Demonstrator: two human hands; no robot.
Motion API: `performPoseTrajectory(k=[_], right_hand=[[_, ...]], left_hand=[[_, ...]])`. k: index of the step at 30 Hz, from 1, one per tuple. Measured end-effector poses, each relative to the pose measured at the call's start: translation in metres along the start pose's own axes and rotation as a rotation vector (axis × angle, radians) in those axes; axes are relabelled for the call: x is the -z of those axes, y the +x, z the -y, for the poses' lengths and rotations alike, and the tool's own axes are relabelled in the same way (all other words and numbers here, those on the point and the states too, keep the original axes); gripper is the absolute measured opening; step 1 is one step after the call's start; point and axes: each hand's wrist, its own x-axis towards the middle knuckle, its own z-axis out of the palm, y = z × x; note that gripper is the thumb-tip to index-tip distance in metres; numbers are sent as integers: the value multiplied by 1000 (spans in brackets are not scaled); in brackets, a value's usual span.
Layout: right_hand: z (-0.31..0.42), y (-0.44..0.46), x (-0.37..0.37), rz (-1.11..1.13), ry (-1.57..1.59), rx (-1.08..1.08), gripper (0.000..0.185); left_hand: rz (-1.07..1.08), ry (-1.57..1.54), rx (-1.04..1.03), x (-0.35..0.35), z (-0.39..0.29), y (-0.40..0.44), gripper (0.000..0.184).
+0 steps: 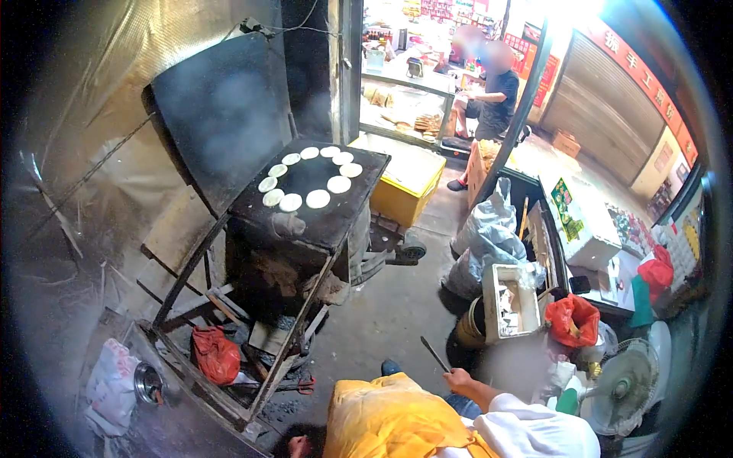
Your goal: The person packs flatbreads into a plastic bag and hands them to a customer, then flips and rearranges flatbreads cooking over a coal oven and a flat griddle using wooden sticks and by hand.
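Observation:
My right hand (459, 381) is closed around the handle of a dark flat tool (435, 354), which points up and left over the floor. Low in the view, my left hand (299, 446) shows only in part beside the yellow apron (389, 416); its fingers are too dark and small to make out. Farther off, several pale round dough pieces (318, 198) lie in a ring on the black griddle (347, 164) of a stove. A dark lid (221, 114) stands raised behind the griddle. Neither hand touches the stove.
Behind the stove is a yellow box (405, 195). On the right stand a plastic sack (489, 237), a foam box (525, 328), a red bag (571, 319) and a fan (622, 385). A person (496, 99) sits by the lit counter. A red bag (216, 355) lies under the stove.

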Motion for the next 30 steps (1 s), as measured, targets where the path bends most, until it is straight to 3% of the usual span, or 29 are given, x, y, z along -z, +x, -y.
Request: performPoseTrajectory(k=[7, 12, 17, 21, 23, 25, 30], right_hand=[[-28, 2, -6, -60, 93, -51, 32], [39, -44, 19, -81, 126, -134, 31], [40, -33, 10, -71, -13, -79, 33], [26, -23, 2, -6, -61, -87, 33], [22, -24, -1, -45, -76, -47, 34], [28, -32, 7, -9, -66, -81, 35], [8, -29, 9, 6, -118, -78, 37]], left_hand=[[-6, 14, -101, -5, 2, -2, 24], [6, 46, -238, 5, -12, 11, 25], [-52, -314, -2, -1, -52, -10, 23], [-116, -258, -36, -3, -35, 7, 23], [-83, 8, -62, 1, -19, 18, 22], [-61, 20, -50, -2, 14, 35, 22], [-18, -29, 18, -5, 1, 20, 21]])
